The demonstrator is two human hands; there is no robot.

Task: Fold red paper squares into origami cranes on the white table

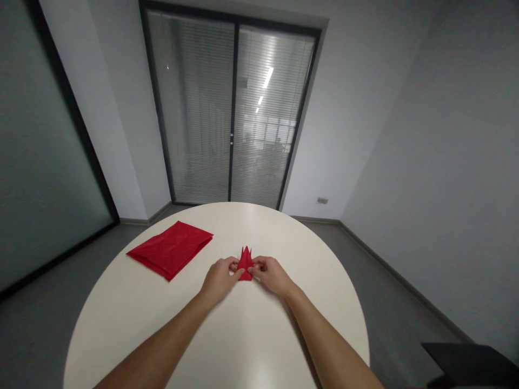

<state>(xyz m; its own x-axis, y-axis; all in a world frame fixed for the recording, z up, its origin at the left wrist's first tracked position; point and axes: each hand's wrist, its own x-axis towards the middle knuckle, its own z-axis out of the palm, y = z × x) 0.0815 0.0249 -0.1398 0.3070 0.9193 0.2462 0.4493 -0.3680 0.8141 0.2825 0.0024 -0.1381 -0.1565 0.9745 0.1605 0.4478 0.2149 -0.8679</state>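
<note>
A small folded red paper piece [245, 260], with several narrow points at its far end, is held between my hands over the middle of the table. My left hand [220, 276] pinches its left edge, thumb on the near face. On the opposite edge, my right hand [271, 273] grips it the same way, thumb and fingers closed. The paper's flat lower end shows below my thumbs. Parts of its sides are hidden behind my fingers.
Several red paper sheets [172, 248] lie stacked at the table's left. The round white table [243, 346] fills the foreground. A dark chair part [470, 362] shows at lower right. Beyond stand a glass door with blinds [194, 119] and grey walls.
</note>
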